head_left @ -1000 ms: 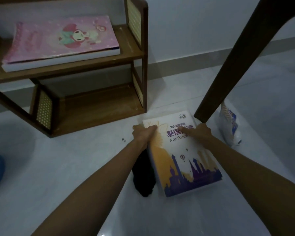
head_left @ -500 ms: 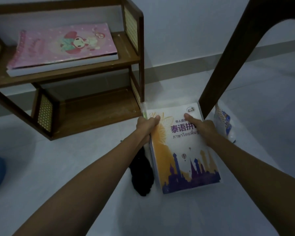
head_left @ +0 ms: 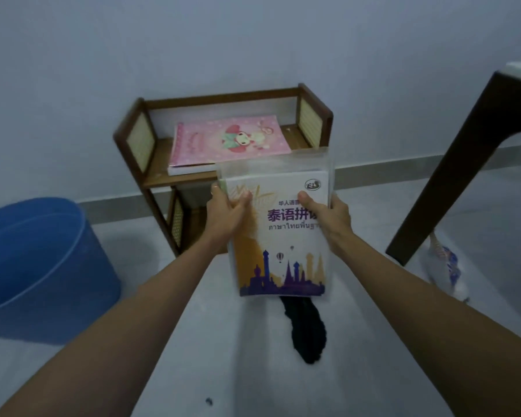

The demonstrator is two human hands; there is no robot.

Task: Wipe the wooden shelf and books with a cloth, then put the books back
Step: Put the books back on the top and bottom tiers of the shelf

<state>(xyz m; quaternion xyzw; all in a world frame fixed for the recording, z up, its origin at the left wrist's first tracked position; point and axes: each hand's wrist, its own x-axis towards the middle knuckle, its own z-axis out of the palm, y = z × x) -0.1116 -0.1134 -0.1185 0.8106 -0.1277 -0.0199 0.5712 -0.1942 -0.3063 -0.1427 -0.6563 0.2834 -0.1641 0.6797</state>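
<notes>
both hands are holding the white book with the purple skyline cover (head_left: 278,236) up off the floor, in a clear plastic sleeve. the left hand (head_left: 226,218) is gripping its left edge, thumb pressing on the cover and the other fingers curling out of sight behind it. the right hand (head_left: 328,218) is gripping the right edge the same way — thumb lying across the printed title, the rest of the fingers hidden behind the book. just beyond the fingertips the wooden shelf (head_left: 223,176) is standing against the wall, and the pink cartoon book (head_left: 229,142) is lying flat on its upper board, past the top edge of the held book. below the wrists, under the book's lower edge, the dark cloth (head_left: 306,332) is lying crumpled on the floor. well out to the left of the left hand a blue bucket (head_left: 39,266) is sitting — to the right of the right hand a dark table leg (head_left: 451,179) is slanting down, with a patterned plastic bag (head_left: 442,266) at its foot.
</notes>
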